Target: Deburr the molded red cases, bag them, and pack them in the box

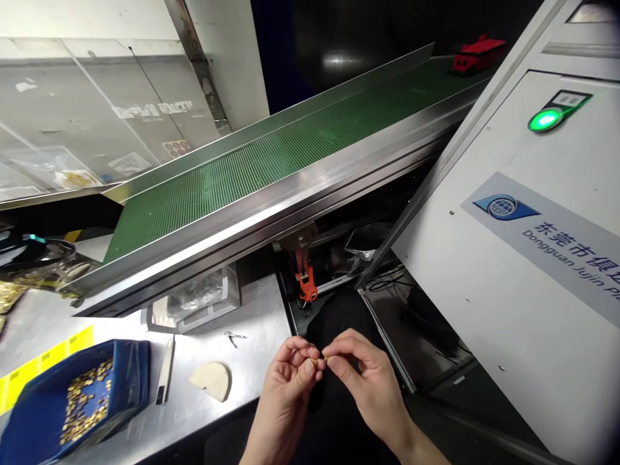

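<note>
Hands — left hand, right hand — pinching small gold part together

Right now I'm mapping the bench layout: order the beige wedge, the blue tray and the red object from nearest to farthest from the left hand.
From the left hand:
1. Beige wedge, just left on the steel table.
2. Blue tray, far left edge.
3. Red object, top right on the conveyor.

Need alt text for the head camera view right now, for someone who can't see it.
Two bare hands, left hand and right hand, pinch a tiny gold part between their fingertips at the steel table edge. A blue tray of gold parts sits left; a green conveyor belt runs behind.
</note>
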The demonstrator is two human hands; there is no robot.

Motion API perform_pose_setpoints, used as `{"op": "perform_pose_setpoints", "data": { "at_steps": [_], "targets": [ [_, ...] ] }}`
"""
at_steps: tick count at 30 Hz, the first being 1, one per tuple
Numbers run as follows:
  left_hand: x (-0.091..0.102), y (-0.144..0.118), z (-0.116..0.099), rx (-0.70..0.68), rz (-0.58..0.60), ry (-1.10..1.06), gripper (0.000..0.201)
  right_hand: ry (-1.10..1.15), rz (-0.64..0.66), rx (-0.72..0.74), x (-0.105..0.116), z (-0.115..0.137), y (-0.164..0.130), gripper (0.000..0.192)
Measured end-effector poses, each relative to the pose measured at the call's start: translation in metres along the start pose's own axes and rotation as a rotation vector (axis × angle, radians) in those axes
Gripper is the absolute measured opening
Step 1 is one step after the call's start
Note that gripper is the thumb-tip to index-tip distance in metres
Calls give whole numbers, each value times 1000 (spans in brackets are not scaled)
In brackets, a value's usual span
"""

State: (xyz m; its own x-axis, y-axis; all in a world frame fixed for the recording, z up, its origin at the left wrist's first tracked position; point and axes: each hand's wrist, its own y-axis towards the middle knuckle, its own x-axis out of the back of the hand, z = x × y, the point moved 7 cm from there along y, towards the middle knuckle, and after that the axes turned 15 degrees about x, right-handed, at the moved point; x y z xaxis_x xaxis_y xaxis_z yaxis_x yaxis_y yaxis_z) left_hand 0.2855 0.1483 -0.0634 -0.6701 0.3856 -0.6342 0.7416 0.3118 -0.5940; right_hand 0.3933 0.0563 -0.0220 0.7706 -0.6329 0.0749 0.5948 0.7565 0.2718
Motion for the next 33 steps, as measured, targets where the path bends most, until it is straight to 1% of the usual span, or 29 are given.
{"op": "perform_pose_setpoints", "data": {
  "at_steps": [3, 6, 8, 11, 14, 17, 19, 22, 25, 27, 29, 31, 33],
  "targets": [
    [2, -4, -5, -99, -52, 133, 45, 57, 21, -17, -5, -1, 1, 17],
    [2, -12, -12, -190, -128, 287, 51, 102, 71, -39, -8, 0, 2, 19],
    [1, -17, -16, -235, -155, 358, 51, 75, 125, -54, -7, 3, 3, 19],
    [-1, -20, -19, -250, -146, 412, 53, -31, 206, -54, -5, 8, 5, 17],
    [1, -16, -18, -224, -133, 398, 59, -208, 247, 32, -2, 16, 6, 16],
    [3, -8, -12, -180, -122, 304, 68, -399, 289, 133, -2, 24, 8, 13],
    [3, -3, -5, -152, -107, 220, 74, -477, 333, 151, 0, 29, 10, 10],
    [0, 3, 7, -98, -39, 126, 77, -494, 437, 114, 3, 36, 12, 10],
    [-3, 5, 16, -55, 41, 69, 75, -495, 529, 64, 4, 44, 11, 9],
    [-3, 5, 17, -49, 82, 46, 75, -510, 551, 46, 1, 48, 9, 8],
    [-1, 4, 17, -38, 112, 23, 72, -512, 563, 48, -6, 49, 5, 9],
    [2, 2, 21, 8, 141, 1, 61, -518, 569, 70, -16, 48, 0, 11],
    [7, 1, 28, 82, 174, -7, 46, -589, 573, 133, -27, 44, -5, 12]
  ]
}}
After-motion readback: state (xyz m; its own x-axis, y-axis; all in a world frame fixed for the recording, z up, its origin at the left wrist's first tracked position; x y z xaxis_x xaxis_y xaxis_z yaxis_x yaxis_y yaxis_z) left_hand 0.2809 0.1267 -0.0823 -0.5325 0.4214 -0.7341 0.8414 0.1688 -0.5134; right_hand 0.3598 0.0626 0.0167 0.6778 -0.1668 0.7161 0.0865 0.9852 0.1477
